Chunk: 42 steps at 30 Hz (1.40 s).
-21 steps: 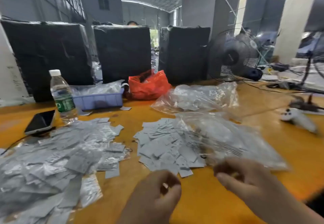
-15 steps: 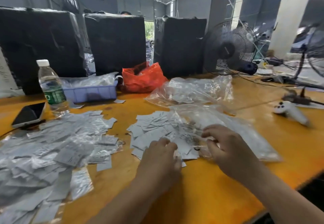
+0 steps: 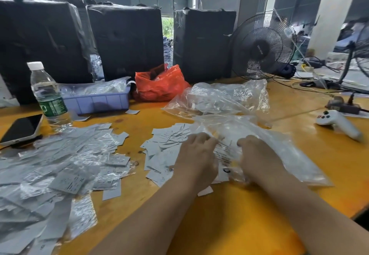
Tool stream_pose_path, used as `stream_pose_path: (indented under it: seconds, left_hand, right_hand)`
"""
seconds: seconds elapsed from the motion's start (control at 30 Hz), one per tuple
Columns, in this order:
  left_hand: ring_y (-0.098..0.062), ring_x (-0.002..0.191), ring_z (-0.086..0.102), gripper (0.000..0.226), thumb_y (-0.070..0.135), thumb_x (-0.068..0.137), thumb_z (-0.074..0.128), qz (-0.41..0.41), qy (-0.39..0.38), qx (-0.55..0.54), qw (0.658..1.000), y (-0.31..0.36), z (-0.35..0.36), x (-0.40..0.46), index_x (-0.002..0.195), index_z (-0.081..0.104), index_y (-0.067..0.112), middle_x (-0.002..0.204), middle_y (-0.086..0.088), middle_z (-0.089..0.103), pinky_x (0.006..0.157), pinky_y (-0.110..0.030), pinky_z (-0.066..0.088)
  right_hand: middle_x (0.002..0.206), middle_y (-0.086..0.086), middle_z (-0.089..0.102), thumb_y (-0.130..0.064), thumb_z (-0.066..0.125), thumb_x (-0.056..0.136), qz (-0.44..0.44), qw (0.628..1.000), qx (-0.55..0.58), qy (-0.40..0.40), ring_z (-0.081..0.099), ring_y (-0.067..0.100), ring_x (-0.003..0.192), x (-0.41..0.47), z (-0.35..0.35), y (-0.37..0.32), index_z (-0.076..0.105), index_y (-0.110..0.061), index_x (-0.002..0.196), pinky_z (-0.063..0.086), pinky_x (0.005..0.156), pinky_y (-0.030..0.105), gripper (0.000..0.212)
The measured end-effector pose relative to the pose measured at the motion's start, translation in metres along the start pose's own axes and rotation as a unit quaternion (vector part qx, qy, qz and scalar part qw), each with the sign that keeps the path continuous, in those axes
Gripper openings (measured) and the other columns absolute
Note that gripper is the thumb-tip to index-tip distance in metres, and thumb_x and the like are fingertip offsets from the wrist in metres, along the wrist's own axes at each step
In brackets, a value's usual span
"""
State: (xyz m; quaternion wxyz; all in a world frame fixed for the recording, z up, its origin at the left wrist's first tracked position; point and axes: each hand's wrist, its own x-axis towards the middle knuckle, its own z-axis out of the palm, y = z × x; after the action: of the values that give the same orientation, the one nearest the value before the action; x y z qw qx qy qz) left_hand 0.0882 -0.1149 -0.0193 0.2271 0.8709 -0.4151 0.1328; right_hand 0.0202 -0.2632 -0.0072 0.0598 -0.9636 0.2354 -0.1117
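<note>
Grip of left hand (image 3: 196, 159): fingers curled down, tips on the loose pile of white paper tags (image 3: 165, 145) right at the near-left edge of the flat clear plastic bag (image 3: 279, 145). Tips are hidden behind the knuckles, so I cannot tell if they pinch anything.

Grip of right hand (image 3: 259, 160): fingers also curled, knuckles up, resting on the clear plastic bag. Cannot tell if it has hold of the film.

The hands are near each other, with a printed strip of the bag between them. The bag runs from between the hands out to the right, lying partly over the tags. Most of the tags spread left of the left hand.

All of it sits on the orange-yellow tabletop (image 3: 229, 218).

- **Far left:** heap of tags sealed in small clear sleeves (image 3: 50, 165).
- **Behind that heap:** dark smartphone (image 3: 21, 128), clear plastic water bottle with green label (image 3: 48, 95), lilac plastic tray (image 3: 97, 101), crumpled red plastic bag (image 3: 159, 87).
- **Just behind the hands:** second crumpled clear bag (image 3: 219, 99).
- **Right:** white game controller (image 3: 337, 124), well apart from the hands.
</note>
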Motion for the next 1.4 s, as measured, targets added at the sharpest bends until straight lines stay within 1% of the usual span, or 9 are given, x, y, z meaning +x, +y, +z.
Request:
stream_pose_path:
  seconds: [0.13,0.2,0.37,0.73,0.87,1.0,1.07,1.2,1.4]
  left_hand:
    - [-0.021,0.147,0.009,0.061,0.02,0.094,0.044,0.066,-0.06,0.064,0.994,0.011,0.008,0.018,0.151,0.024,0.023,0.16,-0.001,0.019,0.118,-0.038,0.007]
    - [-0.028,0.14,0.028,0.048,0.021,0.091,0.047,0.07,-0.115,0.133,0.982,0.017,0.009,0.024,0.139,0.044,0.02,0.148,-0.005,0.041,0.114,-0.043,0.017]
    - [-0.027,0.11,0.048,0.019,0.021,0.09,0.049,0.056,-0.135,0.199,0.969,0.019,0.001,0.022,0.105,0.062,0.02,0.111,-0.005,0.06,0.096,-0.045,0.031]
    - [-0.028,0.119,0.044,0.034,0.023,0.095,0.044,0.056,-0.125,0.111,0.984,0.006,-0.001,0.006,0.127,0.055,0.019,0.127,-0.005,0.055,0.1,-0.044,0.034]
    - [-0.026,0.134,0.029,0.046,0.025,0.095,0.046,0.045,-0.046,0.048,0.997,0.0,0.0,0.002,0.14,0.039,0.022,0.15,-0.003,0.03,0.11,-0.041,0.027]
    - [-0.029,0.147,0.003,0.071,0.045,0.098,0.041,-0.072,-0.072,0.061,0.993,-0.007,0.001,-0.001,0.152,0.0,0.024,0.161,-0.003,-0.005,0.119,-0.049,0.013]
    - [-0.033,0.148,0.001,0.078,0.055,0.097,0.036,-0.151,-0.11,0.056,0.981,-0.008,0.001,-0.001,0.153,-0.008,0.023,0.162,-0.006,-0.011,0.117,-0.055,0.014]
    - [-0.036,0.145,0.015,0.087,0.064,0.094,0.037,-0.204,-0.155,0.042,0.966,-0.008,0.0,-0.004,0.154,-0.007,0.017,0.161,-0.012,0.007,0.113,-0.056,0.025]
    - [-0.025,0.131,0.035,0.066,0.032,0.096,0.052,-0.144,-0.124,-0.022,0.981,-0.006,-0.011,-0.009,0.148,0.017,0.015,0.144,-0.007,0.033,0.099,-0.037,0.039]
  right_hand:
    - [0.129,0.008,0.043,-0.039,0.057,0.087,0.055,0.988,-0.111,-0.089,0.039,0.033,0.121,-0.005,0.003,-0.008,0.05,-0.019,0.125,0.039,0.094,0.042,0.044]
    - [0.139,0.01,0.037,-0.041,0.049,0.089,0.09,0.986,-0.092,-0.11,0.035,0.036,0.127,-0.003,0.003,-0.004,0.041,-0.019,0.133,0.037,0.098,0.046,0.049]
    - [0.11,0.008,0.055,-0.017,0.048,0.085,0.036,0.997,-0.022,-0.061,0.053,0.031,0.105,-0.006,0.004,0.002,0.045,-0.019,0.101,0.045,0.075,0.037,0.016]
    - [0.108,0.005,0.057,0.004,0.045,0.08,-0.057,0.997,0.001,0.052,0.054,0.026,0.102,-0.006,-0.007,0.0,0.06,-0.012,0.111,0.052,0.073,0.038,0.039]
    - [0.096,0.005,0.044,-0.004,0.046,0.084,0.002,0.993,-0.113,-0.047,0.047,0.031,0.108,-0.008,-0.016,-0.001,0.051,-0.015,0.106,0.044,0.072,0.038,0.025]
    - [0.139,0.019,0.037,-0.024,0.054,0.085,0.1,0.967,-0.156,-0.177,0.036,0.041,0.127,-0.008,-0.008,-0.003,0.026,-0.014,0.144,0.041,0.091,0.046,0.066]
    - [0.136,0.021,0.041,-0.026,0.053,0.085,0.112,0.972,-0.132,-0.158,0.042,0.04,0.122,-0.008,-0.006,-0.001,0.023,-0.013,0.145,0.043,0.086,0.045,0.069]
    - [0.094,0.006,0.046,-0.017,0.054,0.083,0.047,0.987,-0.149,-0.047,0.044,0.027,0.09,-0.012,-0.004,-0.001,0.046,-0.014,0.12,0.036,0.064,0.035,0.038]
    - [0.105,0.002,0.053,-0.016,0.056,0.086,-0.067,0.989,-0.131,-0.034,0.045,0.026,0.108,-0.008,0.004,0.004,0.061,-0.016,0.105,0.043,0.09,0.034,0.02]
